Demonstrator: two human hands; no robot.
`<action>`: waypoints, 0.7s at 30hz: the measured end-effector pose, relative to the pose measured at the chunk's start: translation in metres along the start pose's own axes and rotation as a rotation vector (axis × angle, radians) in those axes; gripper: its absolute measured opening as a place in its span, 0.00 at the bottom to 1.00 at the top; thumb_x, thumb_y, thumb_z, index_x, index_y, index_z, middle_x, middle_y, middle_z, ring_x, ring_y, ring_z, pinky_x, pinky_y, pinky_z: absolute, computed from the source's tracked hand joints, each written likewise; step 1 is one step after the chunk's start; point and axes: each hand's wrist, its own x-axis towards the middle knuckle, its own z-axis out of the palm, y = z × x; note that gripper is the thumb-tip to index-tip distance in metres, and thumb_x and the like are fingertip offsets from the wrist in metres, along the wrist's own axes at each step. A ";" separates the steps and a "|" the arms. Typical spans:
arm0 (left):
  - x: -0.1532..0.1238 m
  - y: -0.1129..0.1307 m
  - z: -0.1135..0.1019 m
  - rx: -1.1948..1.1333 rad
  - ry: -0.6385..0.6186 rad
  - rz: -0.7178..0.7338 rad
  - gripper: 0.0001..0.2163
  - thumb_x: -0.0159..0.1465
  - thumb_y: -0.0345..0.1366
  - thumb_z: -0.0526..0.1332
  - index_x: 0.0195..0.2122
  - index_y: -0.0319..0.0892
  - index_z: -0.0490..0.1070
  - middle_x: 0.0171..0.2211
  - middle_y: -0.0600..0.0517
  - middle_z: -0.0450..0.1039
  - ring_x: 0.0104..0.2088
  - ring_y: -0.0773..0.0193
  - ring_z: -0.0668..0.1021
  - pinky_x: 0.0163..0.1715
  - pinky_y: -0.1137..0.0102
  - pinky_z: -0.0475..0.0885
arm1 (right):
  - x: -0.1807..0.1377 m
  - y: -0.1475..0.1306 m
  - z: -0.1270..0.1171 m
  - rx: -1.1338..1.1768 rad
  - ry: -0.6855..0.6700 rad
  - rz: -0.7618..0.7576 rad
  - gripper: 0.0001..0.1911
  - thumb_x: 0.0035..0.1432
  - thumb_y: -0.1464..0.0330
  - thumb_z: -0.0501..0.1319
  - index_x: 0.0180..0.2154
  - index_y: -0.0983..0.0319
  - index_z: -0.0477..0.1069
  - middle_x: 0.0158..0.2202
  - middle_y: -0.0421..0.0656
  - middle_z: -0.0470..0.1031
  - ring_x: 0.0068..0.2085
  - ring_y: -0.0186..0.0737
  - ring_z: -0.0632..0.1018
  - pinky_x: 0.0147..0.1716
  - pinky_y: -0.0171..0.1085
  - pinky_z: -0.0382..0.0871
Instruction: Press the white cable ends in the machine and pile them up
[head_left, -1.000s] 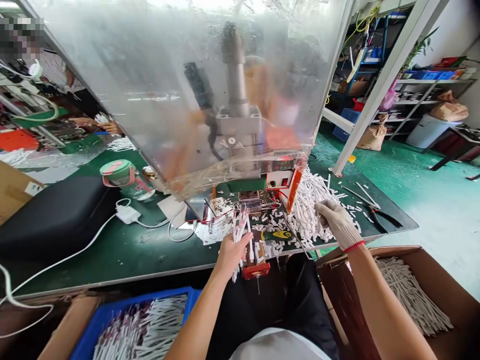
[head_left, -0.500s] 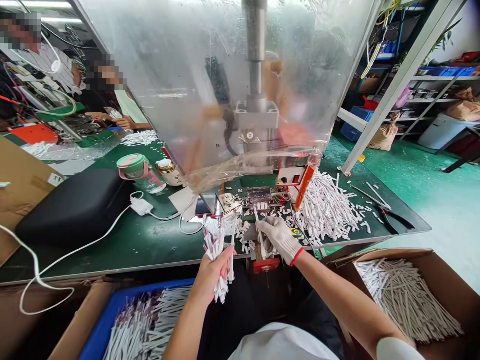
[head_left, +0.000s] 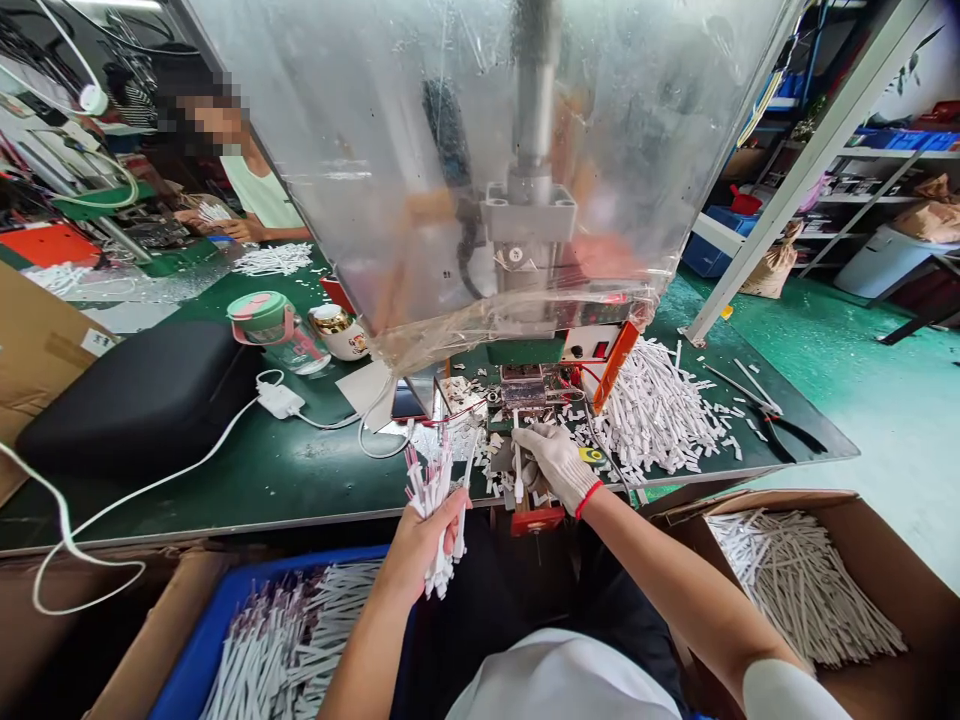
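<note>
Green tabletop (head_left: 247,480) in a workshop, with a small press behind a clear plastic shield (head_left: 450,150). A single white stick (head_left: 517,465) stands near upright in the gloved right hand (head_left: 556,462), pinched between thumb and fingers. Its top end sits just below the press fixture (head_left: 523,385).

The bare left hand (head_left: 420,540) has its fingers closed tight round a bundle of sticks (head_left: 435,495), coloured ends up. It is at the tabletop edge, left of the fixture and apart from the right hand.

Cut white scraps litter the fixture base, with a big scrap pile (head_left: 652,410) to the right. Blue bin (head_left: 202,640) and cardboard box (head_left: 885,515) below, both holding sticks.

To do this well, I'd judge:
- Line the stick up straight with the fixture.
- Grip it low so the fingers stay clear of the ram.
- Keep the bundle away so no ends snag.
- Watch for scraps blocking the seat.
</note>
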 end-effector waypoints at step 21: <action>-0.003 0.028 0.012 0.327 -0.428 0.124 0.23 0.59 0.55 0.64 0.17 0.45 0.62 0.16 0.56 0.59 0.19 0.67 0.62 0.22 0.70 0.59 | -0.036 -0.025 -0.075 0.144 0.234 -0.410 0.20 0.57 0.52 0.63 0.27 0.60 0.64 0.21 0.37 0.66 0.18 0.28 0.64 0.15 0.28 0.58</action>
